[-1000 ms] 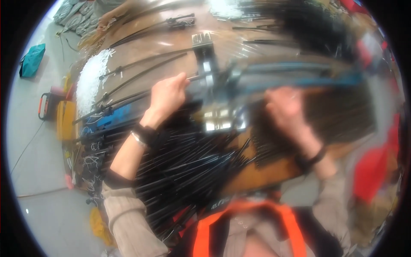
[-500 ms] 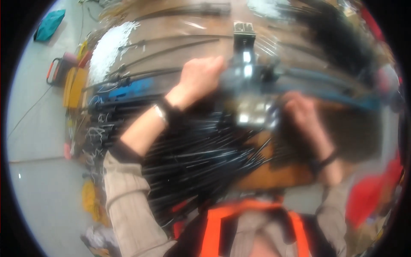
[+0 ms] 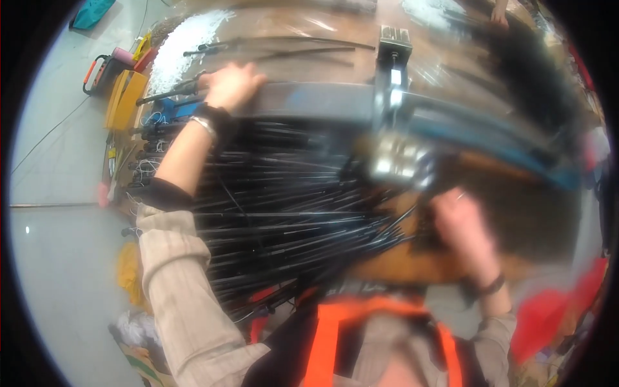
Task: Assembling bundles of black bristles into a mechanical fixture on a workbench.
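My left hand (image 3: 233,87), with a dark band at the wrist, is at the far left of the bench. Its fingers are closed at the end of a black rod (image 3: 169,91) with a thicker collar. To its right stands a metal bench device (image 3: 394,97) with a dark upright body; its lower shiny block (image 3: 396,158) is smeared. Just below and right of that block, my right hand (image 3: 465,231) is curled and blurred; whatever its fingers hold is hidden. A dense bundle of black rods (image 3: 284,200) lies below my left hand.
A white heap of small pieces (image 3: 187,48) lies at the far left, another white heap (image 3: 435,11) at the far right. A yellow box (image 3: 126,100) stands at the bench's left edge. Another person's hand (image 3: 500,13) shows at the top right, above dark rods (image 3: 529,71).
My left hand has moved left, away from the metal device. My right hand has dropped lower beside the shiny block. The whole view has shifted a little.
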`<action>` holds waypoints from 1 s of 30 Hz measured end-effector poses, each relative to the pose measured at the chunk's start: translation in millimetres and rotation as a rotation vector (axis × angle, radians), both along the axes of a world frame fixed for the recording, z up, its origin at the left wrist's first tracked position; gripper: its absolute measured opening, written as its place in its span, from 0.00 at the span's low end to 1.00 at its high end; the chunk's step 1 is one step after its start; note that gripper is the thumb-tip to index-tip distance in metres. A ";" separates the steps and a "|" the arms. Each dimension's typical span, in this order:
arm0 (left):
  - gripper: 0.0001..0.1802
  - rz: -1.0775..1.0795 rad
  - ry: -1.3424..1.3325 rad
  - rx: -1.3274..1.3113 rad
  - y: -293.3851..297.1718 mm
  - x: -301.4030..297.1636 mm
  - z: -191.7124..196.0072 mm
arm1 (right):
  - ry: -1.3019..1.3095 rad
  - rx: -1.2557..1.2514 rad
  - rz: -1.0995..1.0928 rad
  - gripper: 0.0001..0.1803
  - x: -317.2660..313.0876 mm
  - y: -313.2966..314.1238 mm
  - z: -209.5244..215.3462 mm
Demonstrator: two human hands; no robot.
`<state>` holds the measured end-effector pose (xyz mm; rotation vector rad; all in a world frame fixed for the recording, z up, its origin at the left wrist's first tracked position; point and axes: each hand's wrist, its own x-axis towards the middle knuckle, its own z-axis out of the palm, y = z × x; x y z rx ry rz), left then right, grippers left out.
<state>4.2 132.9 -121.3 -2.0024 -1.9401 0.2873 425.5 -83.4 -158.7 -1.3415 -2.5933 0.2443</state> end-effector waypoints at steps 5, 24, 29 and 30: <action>0.24 0.033 -0.196 -0.169 12.3 -40.7 -22.0 | 0.070 -0.047 -0.009 0.10 -2.1 6.4 3.3; 0.09 -0.819 -0.577 -0.344 -149.3 40.9 -18.0 | 0.540 -0.565 -0.346 0.06 -16.7 4.8 13.6; 0.09 -0.898 -0.645 -0.342 -174.3 91.3 -14.3 | 0.467 -0.453 -0.198 0.07 -22.0 -0.3 3.4; 0.08 -0.895 -0.668 -0.351 -176.2 96.3 -12.5 | 0.527 -0.442 -0.213 0.07 -19.6 -5.3 -4.5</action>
